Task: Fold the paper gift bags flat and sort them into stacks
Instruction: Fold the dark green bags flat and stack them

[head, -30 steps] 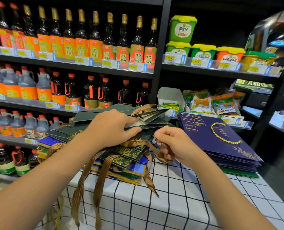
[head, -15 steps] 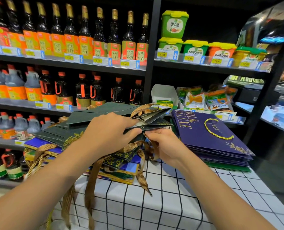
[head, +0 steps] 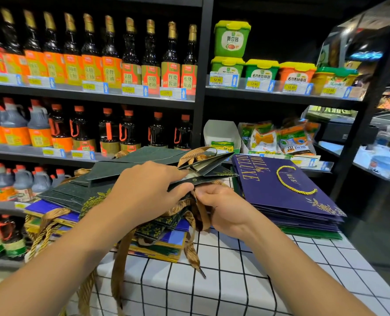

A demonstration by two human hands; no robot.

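A dark green gift bag (head: pixel 203 172) with gold ribbon handles lies half folded on top of a loose heap of green and blue bags (head: pixel 75 190). My left hand (head: pixel 143 190) grips its near edge, thumb underneath and fingers on top. Just to the right, my right hand (head: pixel 221 206) pinches the bag's gold ribbon (head: pixel 196 252), which hangs down over the table edge. A neat stack of flat purple bags (head: pixel 285 192) with a yellow cord handle lies on the right, with green bags under it.
The bags lie on a table with a white, black-gridded cloth (head: pixel 223 281). Behind it stand black store shelves of sauce bottles (head: pixel 111 55), green and orange tubs (head: pixel 232 39) and snack packets (head: pixel 280 137). A dark aisle opens at the right.
My right hand has moved up and left to meet my left hand at the bag's edge, taking up the ribbon. The view has shifted slightly.
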